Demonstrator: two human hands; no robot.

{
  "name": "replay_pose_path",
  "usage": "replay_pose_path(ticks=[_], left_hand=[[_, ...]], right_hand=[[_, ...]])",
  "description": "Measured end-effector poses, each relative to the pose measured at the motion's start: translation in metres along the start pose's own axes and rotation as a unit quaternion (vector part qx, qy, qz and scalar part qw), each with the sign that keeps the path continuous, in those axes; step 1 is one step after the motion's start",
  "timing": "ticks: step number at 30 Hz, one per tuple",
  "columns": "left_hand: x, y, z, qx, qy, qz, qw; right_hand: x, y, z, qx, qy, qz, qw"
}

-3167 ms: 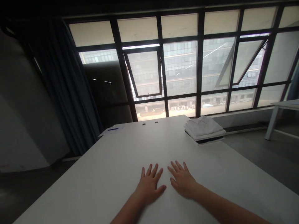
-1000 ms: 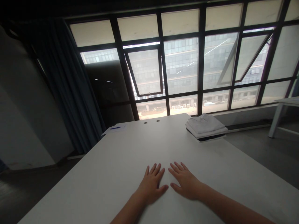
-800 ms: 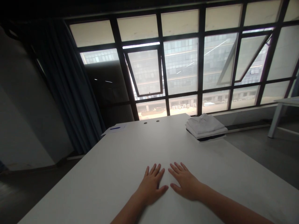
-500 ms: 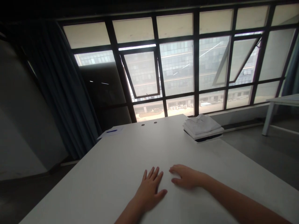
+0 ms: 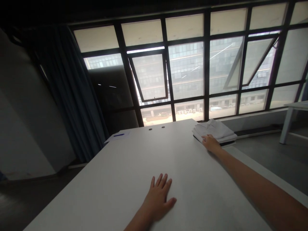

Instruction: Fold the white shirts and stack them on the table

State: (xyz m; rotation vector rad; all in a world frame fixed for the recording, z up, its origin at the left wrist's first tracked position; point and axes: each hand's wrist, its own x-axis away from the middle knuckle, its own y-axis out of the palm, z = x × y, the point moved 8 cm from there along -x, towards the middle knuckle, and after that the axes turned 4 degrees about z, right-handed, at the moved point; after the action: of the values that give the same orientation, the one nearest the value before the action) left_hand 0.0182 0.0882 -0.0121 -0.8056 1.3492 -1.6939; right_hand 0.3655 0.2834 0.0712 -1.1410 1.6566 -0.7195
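Left hand (image 5: 157,200) lies open and palm-down on the white surface (image 5: 96,195), fingers spread, gripping nothing. From where I sit, it looks simply rested there, its flat palm bearing lightly on the surface, well to the near side of the folded white shirts (image 5: 213,130), my landmark for everything else. Right hand (image 5: 210,143) reaches along the surface with the arm almost straight, since the shirts lie far from the body. Its fingers (image 5: 205,138) touch the near edge of the shirts, open and flat, with no grip that I can make out. The shirts sit close to the surface's far right edge, with a dark layer (image 5: 211,144) showing beneath them; I can't tell what that is. Well left of the shirts, two small round holes (image 5: 156,128) mark the surface, and further left a sheet of paper (image 5: 114,136) carries a blue pen (image 5: 118,135). Beyond the shirts rises a dark-framed window (image 5: 185,64), with a dark blue curtain (image 5: 72,96) far to their left and a white side table (image 5: 295,107) off to their right.
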Motion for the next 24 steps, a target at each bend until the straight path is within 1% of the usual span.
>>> replay_pose_path(ticks=[2, 6, 8, 10, 13, 15, 17, 19, 20, 21, 22, 23, 24], left_hand=[[0.001, -0.001, -0.001, 0.004, -0.001, 0.000, 1.000], [0.003, -0.004, -0.003, 0.021, -0.006, 0.005, 1.000], [0.004, -0.005, -0.003, 0.030, -0.006, 0.008, 0.999], [0.005, -0.006, -0.003, 0.036, -0.005, 0.010, 0.999], [0.006, -0.007, -0.003, 0.043, -0.008, 0.014, 0.999], [0.007, -0.007, -0.004, 0.051, -0.008, 0.019, 0.998], [0.006, -0.005, -0.007, 0.069, -0.008, 0.024, 0.997], [0.004, -0.004, -0.013, 0.108, -0.014, 0.042, 0.993], [0.002, -0.005, -0.018, 0.142, -0.023, 0.066, 0.987], [0.000, -0.009, -0.025, 0.195, -0.042, 0.104, 0.974], [-0.001, -0.014, -0.035, 0.258, -0.071, 0.152, 0.951], [-0.001, -0.017, -0.047, 0.321, -0.107, 0.200, 0.919], [-0.001, -0.019, -0.059, 0.378, -0.150, 0.237, 0.882]], right_hand=[[-0.004, 0.008, 0.009, 0.005, 0.029, -0.008, 1.000], [-0.004, 0.016, 0.024, 0.016, 0.090, 0.008, 0.996], [-0.003, 0.013, 0.027, 0.019, 0.105, 0.020, 0.994], [-0.003, 0.007, 0.025, 0.019, 0.112, 0.035, 0.993], [-0.002, -0.008, 0.009, 0.011, 0.107, 0.059, 0.992], [0.001, -0.015, -0.013, -0.005, 0.078, 0.067, 0.995], [0.011, -0.017, -0.047, -0.030, 0.025, 0.052, 0.998], [0.032, -0.015, -0.088, -0.061, -0.043, 0.017, 0.997], [0.047, -0.014, -0.109, -0.080, -0.080, -0.011, 0.994], [0.066, -0.014, -0.130, -0.099, -0.116, -0.040, 0.988], [0.088, -0.012, -0.151, -0.126, -0.161, -0.087, 0.975], [0.116, -0.008, -0.175, -0.182, -0.234, -0.176, 0.939], [0.147, -0.006, -0.195, -0.223, -0.295, -0.267, 0.890]])
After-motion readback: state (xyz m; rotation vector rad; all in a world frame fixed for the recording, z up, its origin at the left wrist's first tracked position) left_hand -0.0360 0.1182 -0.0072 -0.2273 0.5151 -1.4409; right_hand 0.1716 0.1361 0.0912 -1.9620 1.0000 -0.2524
